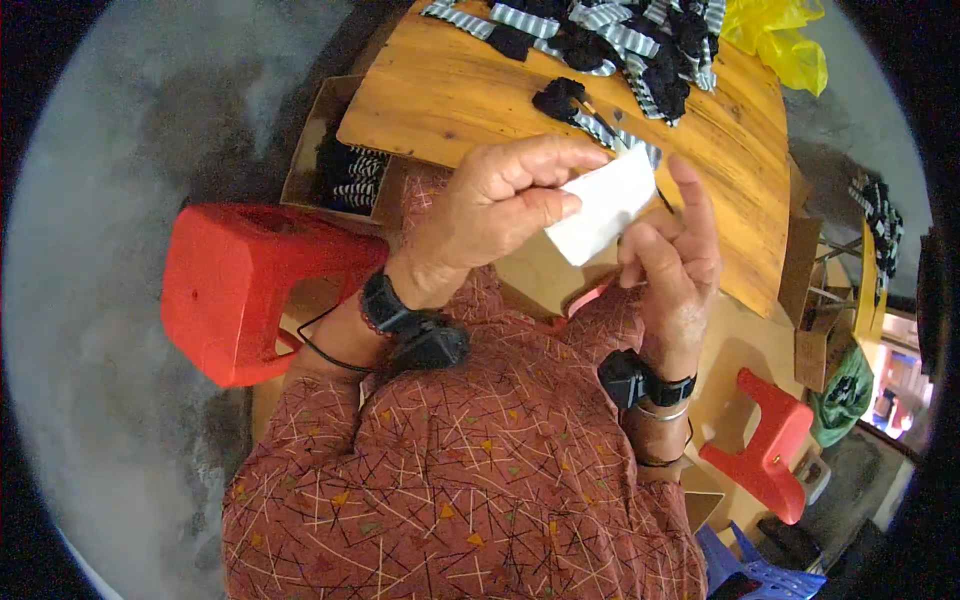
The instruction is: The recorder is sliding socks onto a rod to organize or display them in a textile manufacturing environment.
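Observation:
My left hand (485,215) pinches a small white piece of paper (598,212) between its thumb and fingers, above the near edge of the wooden table. Close to the paper's right edge is my right hand (675,265), its index finger stretched upward, apart from the bent thumb, with no held thing visible. Just beyond the paper, a black fuzzy bundle (556,98) with a grey-and-white striped band lies on the table (450,100). A thin tool with a brownish handle (590,106) rests over it; its kind is unclear.
Black and striped pieces (630,45) are heaped at the table's far side, near a yellow plastic bag (775,40). A red stool (235,295) and a cardboard box of striped pieces (310,150) stand left. Another red stool (765,445) and a green bag (845,400) are right.

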`<control>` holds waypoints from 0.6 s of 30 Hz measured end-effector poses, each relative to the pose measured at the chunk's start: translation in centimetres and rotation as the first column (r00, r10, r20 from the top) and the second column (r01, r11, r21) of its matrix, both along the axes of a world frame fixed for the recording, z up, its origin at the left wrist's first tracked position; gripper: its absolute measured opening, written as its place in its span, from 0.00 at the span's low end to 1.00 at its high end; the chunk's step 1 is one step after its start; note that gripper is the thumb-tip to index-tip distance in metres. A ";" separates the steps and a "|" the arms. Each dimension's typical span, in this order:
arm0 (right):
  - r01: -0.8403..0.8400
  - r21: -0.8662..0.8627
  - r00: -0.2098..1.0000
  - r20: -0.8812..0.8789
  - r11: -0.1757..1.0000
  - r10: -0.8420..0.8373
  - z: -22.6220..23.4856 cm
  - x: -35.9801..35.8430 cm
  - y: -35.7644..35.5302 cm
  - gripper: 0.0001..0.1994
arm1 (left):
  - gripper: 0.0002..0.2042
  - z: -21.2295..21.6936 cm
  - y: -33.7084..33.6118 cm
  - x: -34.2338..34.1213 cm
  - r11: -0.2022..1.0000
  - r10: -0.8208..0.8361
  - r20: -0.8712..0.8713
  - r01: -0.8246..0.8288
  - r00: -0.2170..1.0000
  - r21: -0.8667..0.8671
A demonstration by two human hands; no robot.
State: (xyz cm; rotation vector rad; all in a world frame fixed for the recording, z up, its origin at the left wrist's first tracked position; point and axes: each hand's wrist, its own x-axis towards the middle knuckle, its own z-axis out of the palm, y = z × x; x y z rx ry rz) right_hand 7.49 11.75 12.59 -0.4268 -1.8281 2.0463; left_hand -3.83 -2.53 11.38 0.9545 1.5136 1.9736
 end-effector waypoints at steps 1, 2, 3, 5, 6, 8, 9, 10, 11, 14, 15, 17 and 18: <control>0.020 0.001 0.999 -0.028 1.000 -0.020 -0.5 0.0 0.7 0.30 | 0.16 0.2 -0.2 0.0 1.000 -0.011 0.027 0.011 1.000 0.000; 0.021 0.000 0.999 -0.025 1.000 -0.021 -0.5 -0.1 1.0 0.30 | 0.16 0.4 -0.5 0.0 1.000 -0.023 0.056 0.023 0.998 -0.002; 0.032 -0.007 0.997 -0.073 0.999 -0.032 -0.6 -0.3 1.2 0.31 | 0.16 0.4 -0.6 -0.2 0.995 -0.099 0.129 0.100 0.987 0.001; -0.041 -0.150 0.995 -0.101 0.988 0.026 -0.2 -0.5 1.1 0.34 | 0.15 1.2 -0.8 -0.3 0.986 -0.156 0.132 0.163 0.979 -0.042; -0.037 -0.153 0.995 -0.096 0.987 0.023 -0.7 -0.5 1.3 0.34 | 0.15 1.4 -0.9 -0.3 0.971 -0.211 0.133 0.223 0.968 -0.084; -0.249 -0.316 0.967 -0.136 0.916 0.216 -2.3 -0.5 1.7 0.30 | 0.16 0.9 -0.3 0.1 0.974 -0.213 0.156 0.222 0.965 -0.042; -0.247 -0.306 0.969 -0.102 0.919 0.227 -2.6 -0.3 1.8 0.21 | 0.18 0.8 0.0 0.2 0.976 -0.213 0.174 0.216 0.962 0.001; -0.247 -0.306 0.969 -0.103 0.919 0.226 -2.6 -0.3 1.7 0.21 | 0.18 1.0 -0.1 0.1 0.976 -0.214 0.173 0.217 0.962 0.001; -0.182 -0.314 0.983 -0.086 0.932 0.163 -2.5 -0.6 1.6 0.17 | 0.19 1.2 -0.1 0.0 0.989 -0.145 0.190 0.150 0.971 -0.008; -0.095 -0.299 0.993 -0.095 0.950 0.070 -2.2 -1.3 1.4 0.13 | 0.23 -0.3 0.2 -0.8 0.997 -0.061 0.269 0.047 0.961 0.057; -0.072 -0.279 0.992 -0.118 0.958 0.041 -2.1 -1.4 1.5 0.12 | 0.24 -1.4 0.3 -1.1 0.995 -0.070 0.290 0.044 0.954 0.094; -0.049 -0.255 0.989 -0.147 0.966 0.012 -1.7 -1.7 1.4 0.12 | 0.22 -1.2 0.7 -0.6 0.984 -0.117 0.420 0.048 0.900 0.171; -0.013 -0.188 0.991 -0.136 0.982 -0.013 -1.4 -1.5 1.1 0.11 | 0.22 -1.0 0.7 0.0 0.984 -0.113 0.415 0.043 0.903 0.173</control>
